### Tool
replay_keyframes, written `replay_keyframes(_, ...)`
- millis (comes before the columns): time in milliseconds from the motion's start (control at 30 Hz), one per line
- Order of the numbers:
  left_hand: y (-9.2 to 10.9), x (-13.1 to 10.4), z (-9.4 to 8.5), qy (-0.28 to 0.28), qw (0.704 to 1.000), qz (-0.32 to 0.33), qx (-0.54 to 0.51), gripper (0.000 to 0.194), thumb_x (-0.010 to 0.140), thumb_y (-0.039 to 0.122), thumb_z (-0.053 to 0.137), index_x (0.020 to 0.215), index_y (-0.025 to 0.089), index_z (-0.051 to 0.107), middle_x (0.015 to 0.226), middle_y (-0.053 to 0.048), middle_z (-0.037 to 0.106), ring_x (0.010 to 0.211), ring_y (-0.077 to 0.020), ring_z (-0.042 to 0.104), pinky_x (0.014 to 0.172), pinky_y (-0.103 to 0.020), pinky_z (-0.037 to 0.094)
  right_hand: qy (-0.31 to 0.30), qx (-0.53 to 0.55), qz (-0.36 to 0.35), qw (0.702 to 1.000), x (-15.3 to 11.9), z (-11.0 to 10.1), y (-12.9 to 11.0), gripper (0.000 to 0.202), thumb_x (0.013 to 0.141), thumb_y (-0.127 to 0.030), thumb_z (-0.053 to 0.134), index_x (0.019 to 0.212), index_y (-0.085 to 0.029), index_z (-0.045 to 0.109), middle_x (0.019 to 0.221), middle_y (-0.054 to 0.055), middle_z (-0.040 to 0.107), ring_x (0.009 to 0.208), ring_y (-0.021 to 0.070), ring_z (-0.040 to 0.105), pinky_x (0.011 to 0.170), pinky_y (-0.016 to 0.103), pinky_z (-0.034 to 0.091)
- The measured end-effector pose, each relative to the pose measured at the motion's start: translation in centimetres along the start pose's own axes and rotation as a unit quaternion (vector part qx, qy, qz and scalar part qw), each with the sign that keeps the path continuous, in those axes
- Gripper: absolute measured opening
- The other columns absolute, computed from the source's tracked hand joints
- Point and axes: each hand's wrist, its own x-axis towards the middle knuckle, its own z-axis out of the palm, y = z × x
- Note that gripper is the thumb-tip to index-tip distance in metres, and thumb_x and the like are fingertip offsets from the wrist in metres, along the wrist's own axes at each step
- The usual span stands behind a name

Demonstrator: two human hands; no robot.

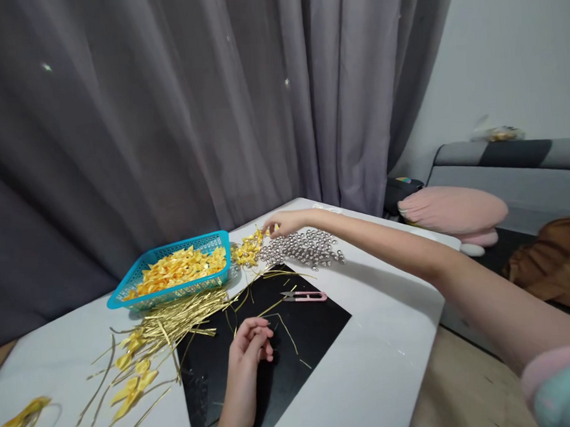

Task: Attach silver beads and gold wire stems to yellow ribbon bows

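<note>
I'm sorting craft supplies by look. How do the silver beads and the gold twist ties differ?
Shape: the silver beads are small and rounded; the gold twist ties are long and thin.
Layout: the beads are scattered in a loose patch; most ties lie bundled beside the blue basket.
Both look shiny, in many pieces, on the white table.

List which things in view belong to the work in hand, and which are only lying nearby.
Likely in the work:
yellow ribbon pieces
silvery beads
gold twist ties
turquoise basket
pink-handled thread snips
black mat

Probably just lying nearby:
pink cushion
brown fabric
</note>
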Motion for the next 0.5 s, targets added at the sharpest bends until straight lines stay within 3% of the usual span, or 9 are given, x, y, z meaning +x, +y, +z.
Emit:
replay_keyframes(133,0.2,-0.3,-0.1,0.033,0.999,0.039,0.018,0.019,0.059,0.024,0.077,0.072,0.016,0.065,0.062,-0.001,0.063,0.047,-0.0100,0.050,0.045,-0.020,0.039,0.043,-0.044,-0.050,0.997,-4.6,4.3,-0.7,0.023,0.089,-0.019,0.058,0.110,-0.013,0.065,0.107,0.012,0.067,0.096,0.0216,0.062,0.089,0.038,0.047)
replay_keyframes(267,0.2,-0.4,-0.9,0.123,0.989,0.081,0.007,0.020,0.066,0.026,0.070,0.081,0.019,0.058,0.067,0.004,0.061,0.051,-0.0087,0.048,0.049,-0.019,0.040,0.065,-0.021,-0.079,0.995,-8.2,9.5,-2.0,0.026,0.090,-0.023,0.055,0.113,-0.017,0.064,0.106,0.010,0.069,0.094,0.0208,0.063,0.079,0.031,0.045)
replay_keyframes(400,-0.1,0.0,-1.1,0.184,0.978,0.095,0.005,0.021,0.067,0.027,0.063,0.084,0.020,0.052,0.065,0.006,0.058,0.048,-0.0084,0.045,0.047,-0.019,0.038,0.100,0.018,-0.049,0.994,-9.2,13.5,-3.3,0.037,0.086,-0.039,0.062,0.113,-0.014,0.063,0.099,0.009,0.066,0.088,0.0199,0.061,0.075,0.030,0.045)
replay_keyframes(500,-0.1,0.1,-0.8,0.182,0.978,0.104,0.018,0.022,0.065,0.029,0.063,0.082,0.019,0.054,0.064,0.005,0.059,0.048,-0.0085,0.045,0.046,-0.019,0.037,0.117,0.037,-0.026,0.992,-8.2,15.0,-3.8,0.038,0.080,-0.043,0.069,0.106,-0.014,0.065,0.093,0.008,0.064,0.083,0.0196,0.060,0.071,0.029,0.043)
